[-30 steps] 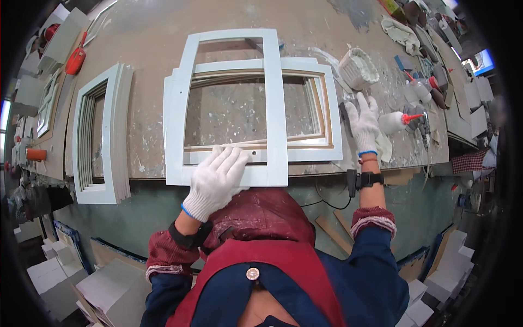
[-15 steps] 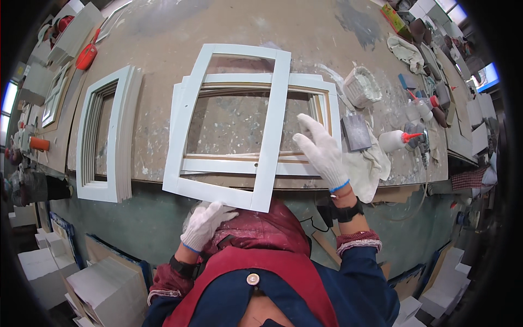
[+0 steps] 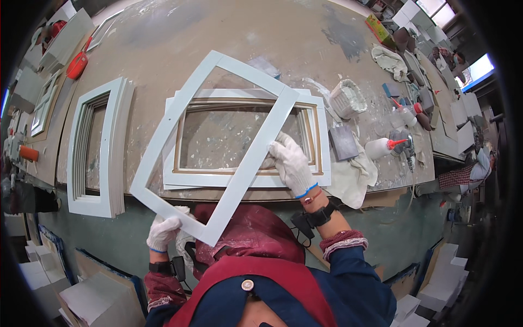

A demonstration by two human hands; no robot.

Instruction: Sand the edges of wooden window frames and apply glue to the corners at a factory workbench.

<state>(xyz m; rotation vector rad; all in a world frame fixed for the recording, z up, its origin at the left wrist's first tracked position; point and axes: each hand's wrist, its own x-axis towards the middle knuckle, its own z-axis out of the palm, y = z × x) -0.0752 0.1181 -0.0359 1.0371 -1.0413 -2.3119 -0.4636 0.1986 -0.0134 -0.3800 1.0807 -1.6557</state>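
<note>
A white rectangular frame (image 3: 251,158) is held tilted above the workbench, its near corner reaching over the bench's front edge. My left hand (image 3: 164,231), in a white knit glove, grips its near rail, with the thumb on top. On its right side rail, my gloved right hand (image 3: 291,163) closes round the edge, fingers partly hidden behind it. Beneath lies a stack of similar white frames (image 3: 204,180), turned lengthwise along the bench, with a brown inner edge showing. Further left stands another pile of white frames (image 3: 111,147), its near end overhanging the front edge.
Right of the stack are a white tub (image 3: 348,99), a grey sanding block (image 3: 344,143), a cloth (image 3: 357,177) and a red-tipped squeeze bottle (image 3: 379,146). An orange-red tool (image 3: 77,65) lies at the far left of the workbench (image 3: 261,27). White panels stand on the floor behind me.
My right hand has come in from the right and taken hold of the frame's side rail. The frame has turned clockwise, its near end swinging left; my left hand has shifted left with it.
</note>
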